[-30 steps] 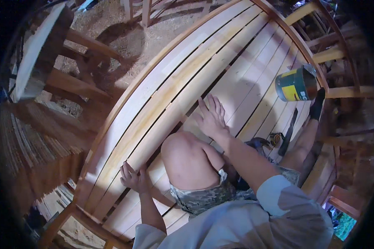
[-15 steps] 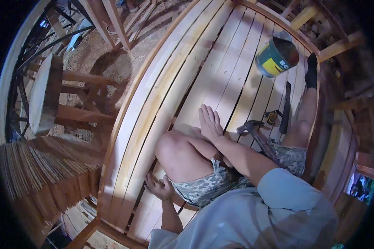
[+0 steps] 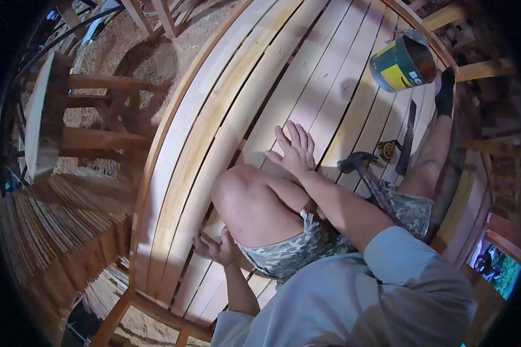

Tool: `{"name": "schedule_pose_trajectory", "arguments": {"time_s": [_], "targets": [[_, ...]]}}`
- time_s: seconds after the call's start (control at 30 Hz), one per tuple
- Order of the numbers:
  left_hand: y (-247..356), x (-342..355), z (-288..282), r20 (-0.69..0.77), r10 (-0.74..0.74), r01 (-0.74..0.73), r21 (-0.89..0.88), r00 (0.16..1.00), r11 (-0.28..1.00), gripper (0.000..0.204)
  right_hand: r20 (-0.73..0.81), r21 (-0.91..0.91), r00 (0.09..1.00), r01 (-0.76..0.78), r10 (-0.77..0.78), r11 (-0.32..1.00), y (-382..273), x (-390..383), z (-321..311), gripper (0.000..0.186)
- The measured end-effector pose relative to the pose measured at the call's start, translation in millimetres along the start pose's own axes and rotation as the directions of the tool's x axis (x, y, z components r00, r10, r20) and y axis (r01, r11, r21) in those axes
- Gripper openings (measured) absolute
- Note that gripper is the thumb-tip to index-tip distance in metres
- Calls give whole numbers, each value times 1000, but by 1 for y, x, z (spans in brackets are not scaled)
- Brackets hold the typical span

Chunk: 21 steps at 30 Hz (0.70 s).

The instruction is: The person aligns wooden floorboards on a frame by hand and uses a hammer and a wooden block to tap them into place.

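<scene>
I sit on a platform of pale wooden slats [image 3: 275, 113] set in a reddish-brown frame. Fingers spread, my right hand [image 3: 295, 151] lies over the slats in front of my bent knee, and holds nothing. My left hand [image 3: 219, 248] is beside my left thigh, its fingers apart on the slats, also without any object. A claw hammer [image 3: 371, 180] rests across my right leg, its head over the slats. Past it lie a black and yellow tape measure [image 3: 386, 151] and a long dark tool with a flat blade [image 3: 408, 139], of a kind I cannot make out.
A green and yellow bucket [image 3: 400, 65] stands at the platform's far right, near my foot. To the left are a stack of thin boards [image 3: 63, 222] and wooden trestle-like pieces [image 3: 101, 139] on sawdust-covered ground. The raised frame rim [image 3: 162, 130] borders the slats.
My right hand has shifted a little and its fingers and thumb have spread wider. The whole view has turned slightly. My left hand stays beside the thigh.
</scene>
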<state>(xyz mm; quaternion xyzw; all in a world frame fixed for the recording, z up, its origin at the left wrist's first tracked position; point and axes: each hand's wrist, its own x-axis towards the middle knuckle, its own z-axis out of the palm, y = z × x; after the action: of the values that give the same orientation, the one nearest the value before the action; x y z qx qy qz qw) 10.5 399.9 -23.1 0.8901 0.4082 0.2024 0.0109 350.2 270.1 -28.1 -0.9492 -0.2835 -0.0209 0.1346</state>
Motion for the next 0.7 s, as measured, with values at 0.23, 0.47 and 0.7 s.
{"name": "schedule_pose_trajectory", "arguments": {"time_s": [0.23,0.47,0.7], "targets": [[-3,-1,5,3,-74,74,21,997,997,76,24,-2,999,-28,28,1000,-6,4,-7,80],[12,2,2,56,-70,70,-8,996,998,77,59,-9,997,-57,57,998,-3,7,-8,89],[-2,-8,15,-41,-121,108,-236,992,966,77,65,-12,997,-42,43,999,-9,5,-7,88]]}}
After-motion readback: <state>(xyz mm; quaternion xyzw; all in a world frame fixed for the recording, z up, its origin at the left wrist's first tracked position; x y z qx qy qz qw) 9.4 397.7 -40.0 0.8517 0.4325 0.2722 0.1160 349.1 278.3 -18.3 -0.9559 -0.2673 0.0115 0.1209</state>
